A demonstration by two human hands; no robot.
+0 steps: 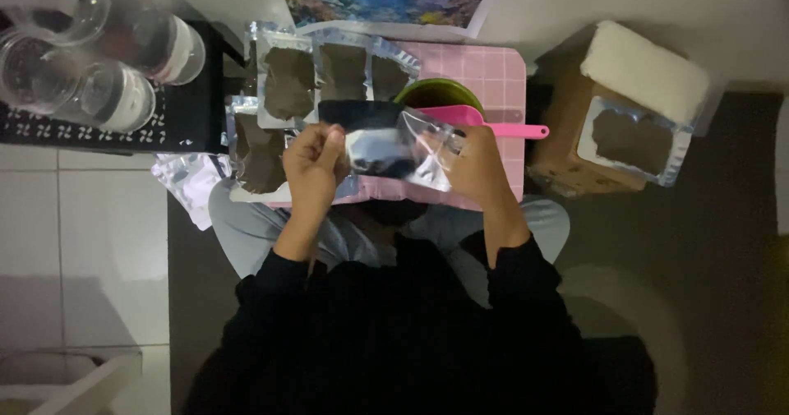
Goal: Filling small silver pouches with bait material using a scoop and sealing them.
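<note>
Both my hands hold a clear plastic pouch [386,145] above my lap. My left hand [314,168] pinches its left edge and my right hand [479,165] grips its right edge. The pouch has a dark band along its top and looks mostly transparent. Behind it lies a pink checked board [493,74] with a green bowl [436,94] and a pink scoop [509,127] on it. Several filled pouches of brown powder [288,78] lie along the board's left side.
A cardboard box [575,148] at the right carries another filled pouch [633,140] and a white foam block [645,70]. Clear jars [123,53] stand on a black tray at the upper left. Empty pouches [191,177] lie on the floor by my left knee.
</note>
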